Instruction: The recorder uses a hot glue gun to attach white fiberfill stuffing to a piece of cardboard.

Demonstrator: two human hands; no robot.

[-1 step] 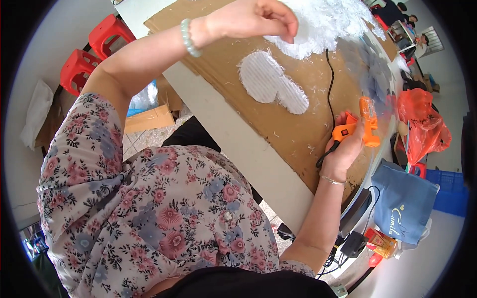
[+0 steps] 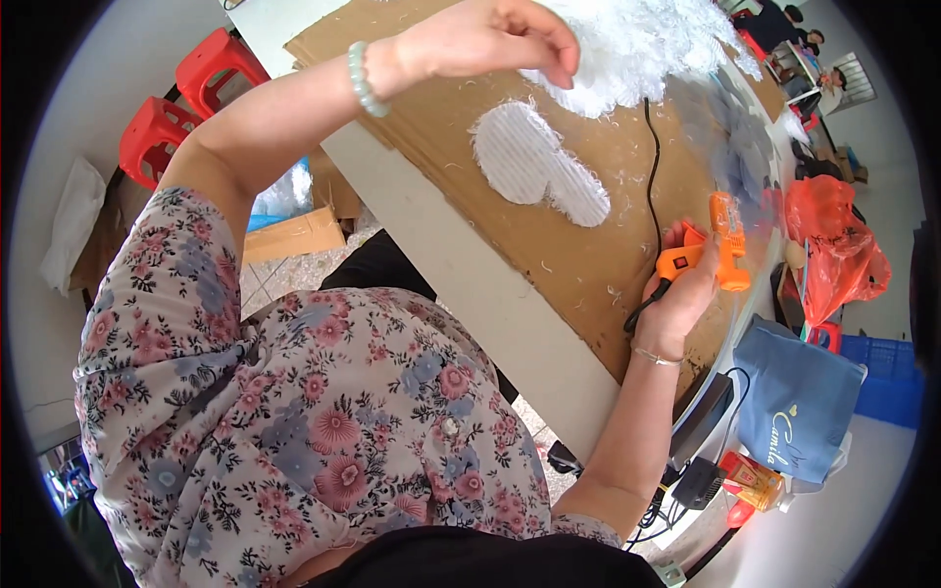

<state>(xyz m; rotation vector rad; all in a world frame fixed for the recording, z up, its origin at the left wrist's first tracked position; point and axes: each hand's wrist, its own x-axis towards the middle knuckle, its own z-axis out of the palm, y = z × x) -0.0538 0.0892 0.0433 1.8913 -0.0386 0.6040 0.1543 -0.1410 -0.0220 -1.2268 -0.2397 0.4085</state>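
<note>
At the top, over the cardboard, my left hand [image 2: 515, 41] is closed, its fingers curled down toward the thumb. Whether anything is pinched in them cannot be made out. Close beside it lies a heap of white fluffy fabric [image 2: 637, 59] with shaggy fibres. Nearer to me a flat cut piece of white plush [image 2: 534, 162] lies with its ribbed side up, a wide rounded part joined to a narrower arm. My right hand [image 2: 686, 289] is wrapped round the handle of an orange glue gun [image 2: 727, 235] with a red switch. Its black cord trails away from the grip.
Loose white fibres litter the cardboard sheet [image 2: 461, 186] on the white table [image 2: 470, 265]. A blue bag [image 2: 799, 402], a red plastic bag [image 2: 833, 245] and a black power adapter [image 2: 699, 482] are at the right. Red stools [image 2: 152, 137] stand at the left; people sit far off at upper right.
My left hand has shifted slightly to the left. My right hand and the glue gun have stayed where they were.
</note>
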